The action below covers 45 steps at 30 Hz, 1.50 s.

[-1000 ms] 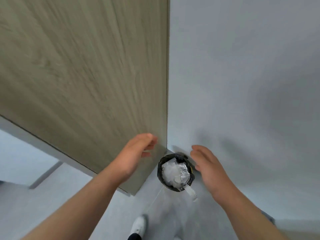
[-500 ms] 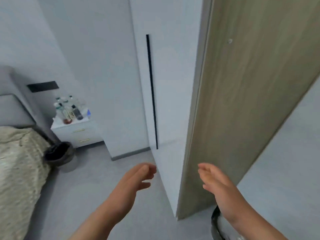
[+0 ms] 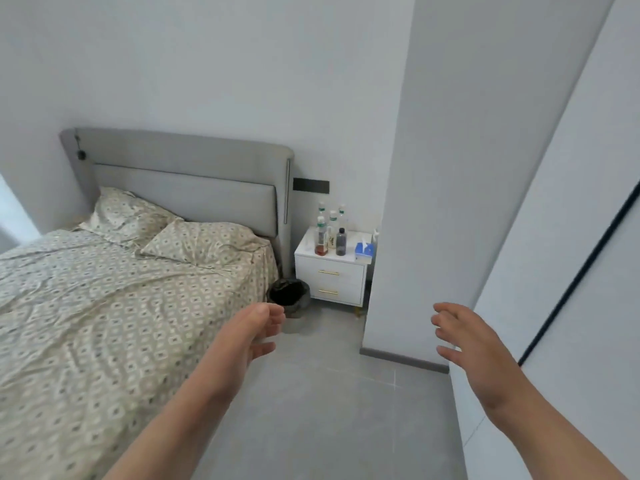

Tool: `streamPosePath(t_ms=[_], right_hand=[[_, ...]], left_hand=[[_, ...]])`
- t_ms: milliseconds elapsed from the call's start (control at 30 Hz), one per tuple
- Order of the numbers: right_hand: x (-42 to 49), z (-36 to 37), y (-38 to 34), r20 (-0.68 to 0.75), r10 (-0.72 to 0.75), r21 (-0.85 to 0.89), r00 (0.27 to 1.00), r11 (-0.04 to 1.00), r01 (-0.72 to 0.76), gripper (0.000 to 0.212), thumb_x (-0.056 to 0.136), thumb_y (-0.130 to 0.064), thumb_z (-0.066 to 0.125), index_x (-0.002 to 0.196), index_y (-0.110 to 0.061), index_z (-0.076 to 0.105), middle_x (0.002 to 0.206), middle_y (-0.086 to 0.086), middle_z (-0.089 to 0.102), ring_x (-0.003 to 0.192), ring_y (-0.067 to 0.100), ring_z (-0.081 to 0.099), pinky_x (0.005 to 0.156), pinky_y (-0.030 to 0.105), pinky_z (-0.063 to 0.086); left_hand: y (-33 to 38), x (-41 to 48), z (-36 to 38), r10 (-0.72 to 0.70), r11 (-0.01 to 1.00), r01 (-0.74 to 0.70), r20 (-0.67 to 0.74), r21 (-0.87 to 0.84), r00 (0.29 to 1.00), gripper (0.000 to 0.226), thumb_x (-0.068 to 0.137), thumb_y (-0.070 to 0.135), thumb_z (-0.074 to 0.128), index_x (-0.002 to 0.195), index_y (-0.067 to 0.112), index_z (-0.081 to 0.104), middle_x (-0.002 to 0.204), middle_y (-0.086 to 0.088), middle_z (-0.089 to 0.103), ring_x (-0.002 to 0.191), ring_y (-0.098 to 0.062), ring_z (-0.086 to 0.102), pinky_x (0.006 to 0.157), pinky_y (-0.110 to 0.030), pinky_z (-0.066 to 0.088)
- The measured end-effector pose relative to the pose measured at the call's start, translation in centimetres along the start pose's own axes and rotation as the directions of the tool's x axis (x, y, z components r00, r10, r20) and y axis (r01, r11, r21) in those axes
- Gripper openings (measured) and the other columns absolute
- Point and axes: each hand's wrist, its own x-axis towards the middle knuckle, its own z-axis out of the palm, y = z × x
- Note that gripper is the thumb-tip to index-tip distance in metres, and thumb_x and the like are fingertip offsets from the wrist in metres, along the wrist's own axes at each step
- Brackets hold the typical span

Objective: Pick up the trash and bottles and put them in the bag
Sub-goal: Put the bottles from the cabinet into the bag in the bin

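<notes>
Holds the left hand (image 3: pixel 256 336) and the right hand (image 3: pixel 464 344) out over the grey floor (image 3: pixel 329 410), well apart from each other, with the fingers (image 3: pixel 446 311) loosely spread and gripping nothing. Far beyond the fingers, between both hands and higher up, finds the bottles (image 3: pixel 327 233) standing upright in a close group on the white worktop (image 3: pixel 306 245) of a nightstand (image 3: pixel 332 282), with a blue tissue box (image 3: pixel 363 251) just beside them. Just past the left fingertips finds the black bag (image 3: pixel 289 292) lining a small bin (image 3: pixel 303 304) on the floor, between the bed (image 3: pixel 104 306) and the nightstand.
</notes>
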Motion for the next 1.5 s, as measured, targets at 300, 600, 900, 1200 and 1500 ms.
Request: streamPosePath(t_ms=[300, 600, 900, 1200, 1500], right_hand=[[14.0, 8.0, -0.4, 0.08, 0.025, 0.024, 0.996, 0.999, -0.027, 0.016, 0.096, -0.027, 0.05, 0.109, -0.032, 0.058, 0.112, -0.014, 0.059, 0.107, 0.002, 0.055, 0.1, 0.035, 0.044], [37.7, 12.5, -0.1, 0.037, 0.121, 0.04, 0.992, 0.992, -0.123, 0.014, 0.096, -0.02, 0.052, 0.104, -0.028, 0.059, 0.112, -0.008, 0.059, 0.104, 0.007, 0.056, 0.098, 0.037, 0.045], [56.2, 19.6, -4.9, 0.081, 0.093, -0.059, 0.992, 0.994, -0.088, 0.022, 0.095, -0.032, 0.049, 0.115, -0.03, 0.059, 0.118, -0.013, 0.057, 0.112, 0.009, 0.053, 0.106, 0.042, 0.04], [73.8, 28.4, -5.1, -0.02, 0.179, -0.084, 0.984, 0.98, -0.18, 0.025, 0.094, -0.034, 0.049, 0.117, -0.031, 0.056, 0.114, -0.011, 0.058, 0.111, 0.012, 0.055, 0.106, 0.042, 0.04], [87.3, 31.5, -0.1, -0.12, 0.33, -0.08, 0.937, 0.937, -0.34, 0.015, 0.093, -0.025, 0.051, 0.099, -0.035, 0.061, 0.113, -0.002, 0.061, 0.111, 0.018, 0.055, 0.105, 0.045, 0.041]], left_hand=[[-3.4, 14.1, -2.9, -0.092, 0.996, 0.091, -0.081, -0.018, 0.992, 0.038, 0.071, 0.043, 0.057, 0.093, 0.016, 0.071, 0.1, -0.005, 0.072, 0.102, -0.021, 0.064, 0.085, -0.038, 0.05], [-6.2, 35.2, -4.8, -0.224, 0.974, 0.218, -0.142, -0.057, 0.964, 0.031, 0.077, 0.045, 0.069, 0.092, 0.018, 0.072, 0.102, -0.003, 0.072, 0.106, -0.022, 0.062, 0.085, -0.037, 0.047], [-5.1, 54.6, -9.1, -0.125, 0.991, 0.131, -0.136, 0.032, 0.983, 0.067, 0.054, 0.065, 0.053, 0.101, 0.02, 0.069, 0.107, -0.002, 0.071, 0.106, -0.017, 0.063, 0.092, -0.04, 0.049], [-10.0, 79.0, -13.4, -0.142, 0.99, 0.143, -0.072, 0.01, 0.987, 0.03, 0.1, 0.024, 0.039, 0.106, 0.017, 0.067, 0.112, -0.002, 0.069, 0.11, -0.018, 0.061, 0.095, -0.039, 0.047], [-15.0, 94.8, -10.9, -0.275, 0.961, 0.275, 0.037, 0.007, 0.961, 0.018, 0.094, 0.027, 0.053, 0.098, 0.019, 0.069, 0.107, -0.002, 0.07, 0.109, -0.02, 0.062, 0.088, -0.032, 0.048]])
